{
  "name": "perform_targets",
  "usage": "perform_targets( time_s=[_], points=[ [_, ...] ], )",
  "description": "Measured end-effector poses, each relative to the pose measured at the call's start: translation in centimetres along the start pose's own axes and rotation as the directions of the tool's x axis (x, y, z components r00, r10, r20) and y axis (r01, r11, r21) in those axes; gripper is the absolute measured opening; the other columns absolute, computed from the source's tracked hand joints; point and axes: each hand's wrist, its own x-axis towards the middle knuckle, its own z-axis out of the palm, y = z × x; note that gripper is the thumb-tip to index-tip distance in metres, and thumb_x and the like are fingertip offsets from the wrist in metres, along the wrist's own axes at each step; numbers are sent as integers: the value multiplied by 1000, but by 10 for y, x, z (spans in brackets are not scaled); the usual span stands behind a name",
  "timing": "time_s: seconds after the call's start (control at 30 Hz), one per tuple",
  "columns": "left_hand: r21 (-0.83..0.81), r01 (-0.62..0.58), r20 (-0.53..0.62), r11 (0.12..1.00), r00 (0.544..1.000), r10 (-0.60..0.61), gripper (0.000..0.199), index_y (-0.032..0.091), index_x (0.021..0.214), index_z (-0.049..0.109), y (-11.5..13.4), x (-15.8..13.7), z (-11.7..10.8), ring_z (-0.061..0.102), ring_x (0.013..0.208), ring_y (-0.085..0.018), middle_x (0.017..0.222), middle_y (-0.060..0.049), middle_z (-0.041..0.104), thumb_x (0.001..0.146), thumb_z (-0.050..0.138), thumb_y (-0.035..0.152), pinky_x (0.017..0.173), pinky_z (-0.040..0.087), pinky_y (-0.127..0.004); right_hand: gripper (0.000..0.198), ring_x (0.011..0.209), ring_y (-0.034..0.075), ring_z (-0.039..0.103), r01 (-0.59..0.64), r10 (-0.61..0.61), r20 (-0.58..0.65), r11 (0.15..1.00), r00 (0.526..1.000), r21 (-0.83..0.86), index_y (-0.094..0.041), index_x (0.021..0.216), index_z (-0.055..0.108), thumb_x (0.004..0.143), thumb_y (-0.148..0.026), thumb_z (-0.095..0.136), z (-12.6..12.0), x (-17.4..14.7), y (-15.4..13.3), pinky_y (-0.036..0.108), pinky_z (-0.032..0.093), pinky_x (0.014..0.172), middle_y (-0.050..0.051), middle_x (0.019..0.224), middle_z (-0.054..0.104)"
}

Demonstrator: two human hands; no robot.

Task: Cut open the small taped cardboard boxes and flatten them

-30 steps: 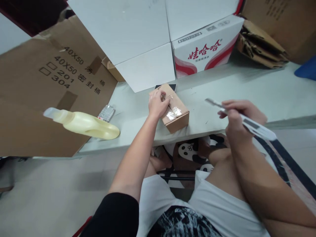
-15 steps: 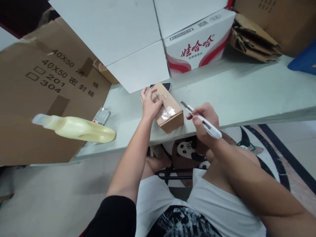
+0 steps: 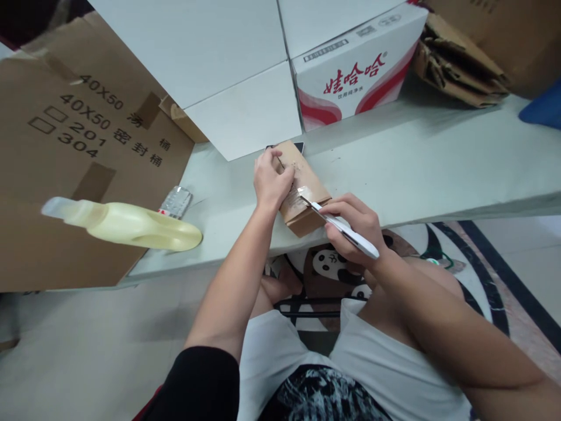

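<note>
A small brown cardboard box (image 3: 312, 174) lies at the table's front edge, clear tape across its top near the close end. My left hand (image 3: 272, 176) is closed on the box's left side, thumb and bent fingers pressed to its top; the fingertips are partly hidden. In my right hand (image 3: 354, 225) is a white utility knife (image 3: 357, 240), gripped with its blade out. The blade tip is over the taped part of the box top, at the near end. Whether it cuts into the tape I cannot tell. Behind the box, a dark phone (image 3: 300, 147) is partly covered.
A pale yellow bottle (image 3: 140, 225) and a small clear packet (image 3: 176, 202) are to the left, before a large carton (image 3: 52, 175). White cartons (image 3: 245, 114) stand behind, one with red lettering (image 3: 355, 88). Folded cardboard (image 3: 460, 64) and something blue (image 3: 543, 105) sit right on the pale table (image 3: 438, 158).
My right hand has brought the knife left, from beside the box to over its taped top. My left hand has shifted slightly right, its fingers more bent. The view has tilted a little.
</note>
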Motion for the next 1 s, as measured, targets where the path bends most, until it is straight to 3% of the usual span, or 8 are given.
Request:
perform_targets(
  time_s=[0.13,0.3,0.5,0.67,1.0],
  points=[
    [12,-8,-19,1000,1000,8,29,24,99,57,-2,-2,1,60,120,-28,111,-5,68,74,70,17,112,42,-48,17,82,20,69,-54,53,-23,998,998,-19,-24,91,67,81,-20,54,1,1,-3,36,57,76,5,91,72],
    [14,5,-25,1000,1000,-5,32,25,103,55,-2,-6,0,60,119,-28,113,-7,66,75,71,22,108,46,-45,16,80,19,69,-30,27,-53,998,998,-63,-23,91,66,81,-18,56,6,1,-6,34,58,73,5,88,72],
    [21,17,-33,1000,999,-16,36,25,100,53,2,-7,0,58,118,-27,117,-7,60,71,71,15,107,47,-42,16,82,19,69,-33,32,-7,990,999,-137,-24,91,67,81,-17,55,8,0,-12,33,59,77,5,90,71],
    [-2,38,-41,999,998,-38,37,25,99,51,4,-8,0,57,119,-26,117,-7,56,71,73,17,108,46,-41,15,78,18,69,-5,4,-10,992,1000,-128,-23,88,67,80,-16,57,1,0,-14,31,58,73,4,88,70],
    [-41,33,-86,999,996,-37,37,25,98,52,4,-8,-1,57,118,-26,117,-7,53,68,73,15,110,44,-41,16,81,18,70,-28,30,11,991,999,-134,-23,90,67,83,-16,55,10,0,-15,29,58,74,5,91,70]
  ],
)
